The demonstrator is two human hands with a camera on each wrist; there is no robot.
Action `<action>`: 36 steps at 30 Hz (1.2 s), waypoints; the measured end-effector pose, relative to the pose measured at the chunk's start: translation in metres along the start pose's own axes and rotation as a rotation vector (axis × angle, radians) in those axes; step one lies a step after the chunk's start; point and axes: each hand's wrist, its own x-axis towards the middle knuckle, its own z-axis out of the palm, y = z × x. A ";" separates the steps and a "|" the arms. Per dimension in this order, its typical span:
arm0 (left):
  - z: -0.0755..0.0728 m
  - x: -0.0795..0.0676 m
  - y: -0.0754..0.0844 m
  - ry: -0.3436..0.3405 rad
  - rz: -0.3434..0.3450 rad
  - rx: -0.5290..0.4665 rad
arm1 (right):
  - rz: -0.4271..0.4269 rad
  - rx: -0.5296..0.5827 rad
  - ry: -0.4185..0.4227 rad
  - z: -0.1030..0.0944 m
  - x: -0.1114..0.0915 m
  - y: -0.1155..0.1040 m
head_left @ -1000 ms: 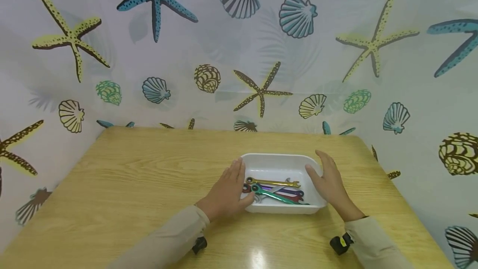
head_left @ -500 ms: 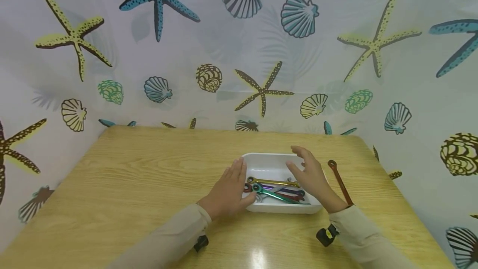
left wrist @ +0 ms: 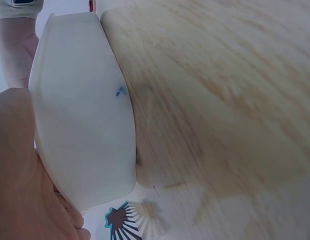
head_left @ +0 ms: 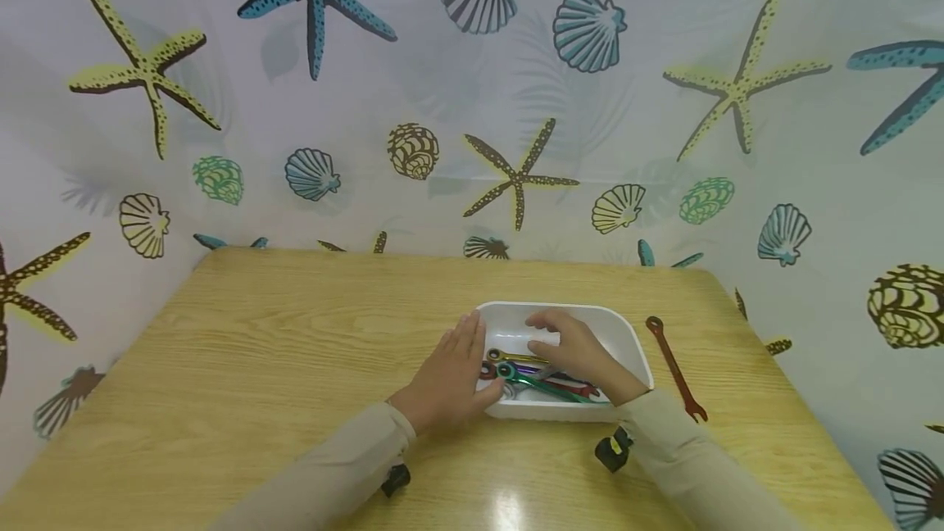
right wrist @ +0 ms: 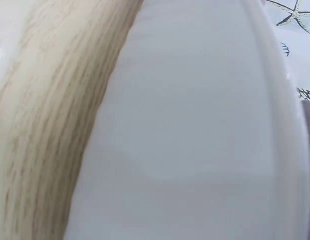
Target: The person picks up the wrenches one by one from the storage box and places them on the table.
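Observation:
A white plastic tub [head_left: 634, 342] holds several ratchet wrenches, among them a green wrench [head_left: 543, 385] on top and a gold wrench [head_left: 509, 356] behind it. My left hand [head_left: 448, 375] lies along the tub's left end with straight fingers; in the left wrist view the same hand [left wrist: 20, 185] touches the rim of the tub [left wrist: 85, 110]. Over the tub's inside hovers my right hand [head_left: 583, 349], its fingers and thumb loosely bent and apart, with nothing seen between them. It partly covers the wrenches. The tub's outer wall [right wrist: 185, 125] fills the right wrist view.
On the wooden table [head_left: 295, 334], a red wrench [head_left: 674, 367] lies to the right of the tub. A curtain [head_left: 354, 105] printed with shells and starfish hangs behind the table and along its sides.
My right hand has moved left, from the tub's right end to above the wrenches. The red wrench on the table, hidden earlier behind that arm, has come into full view. My left hand has stayed put.

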 end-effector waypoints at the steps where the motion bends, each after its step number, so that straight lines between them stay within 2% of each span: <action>1: 0.000 0.000 0.000 0.001 0.002 -0.001 | -0.002 0.000 -0.014 0.002 0.001 0.001; 8: 0.002 0.001 0.000 0.007 0.007 -0.008 | 0.056 -0.018 -0.086 0.017 0.008 0.006; 18: 0.003 0.000 -0.001 0.010 0.011 -0.002 | 0.110 -0.114 -0.099 0.026 0.008 0.005; 27: 0.001 -0.001 0.000 0.006 0.006 0.003 | 0.063 -0.123 -0.103 0.027 0.008 0.003; 36: 0.003 0.001 0.000 0.008 0.003 0.009 | 0.058 -0.141 -0.097 0.027 0.007 0.004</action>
